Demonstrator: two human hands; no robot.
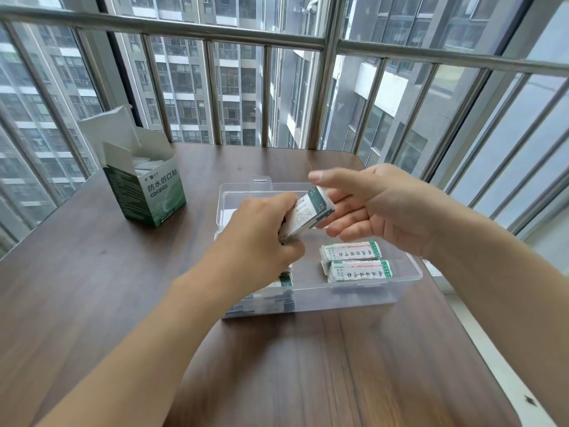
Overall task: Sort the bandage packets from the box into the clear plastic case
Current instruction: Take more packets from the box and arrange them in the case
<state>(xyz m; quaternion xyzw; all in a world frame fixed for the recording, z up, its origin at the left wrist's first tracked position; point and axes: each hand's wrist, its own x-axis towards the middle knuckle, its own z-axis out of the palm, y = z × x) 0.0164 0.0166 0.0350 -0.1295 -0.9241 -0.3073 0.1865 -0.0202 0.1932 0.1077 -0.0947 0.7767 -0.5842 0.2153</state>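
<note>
Above the middle of the clear plastic case (409, 274), a stack of white and green bandage packets (311, 212) hangs tilted, its upper end toward one o'clock. The left hand (261, 238) grips the lower end of that stack, fingers curled round it. The right hand (378, 208) comes in from three o'clock with fingers straight and slightly spread, its fingertips (324, 223) touching the upper end of the stack and its thumb raised just above. Inside the case, at about four o'clock from the held stack, two piles of white paper-wrapped packets with green ends (354, 261) lie side by side, touching each other near the front wall. More green-edged packets (268, 295) sit in the front left corner at seven o'clock, partly hidden under the left wrist. Well apart at ten o'clock stands the open green and white cardboard box (151, 188), flaps up, with packet edges showing inside. Everything rests on a dark brown wood-grain table (354, 365), and beyond it at twelve o'clock runs a metal window railing (215, 33)
</note>
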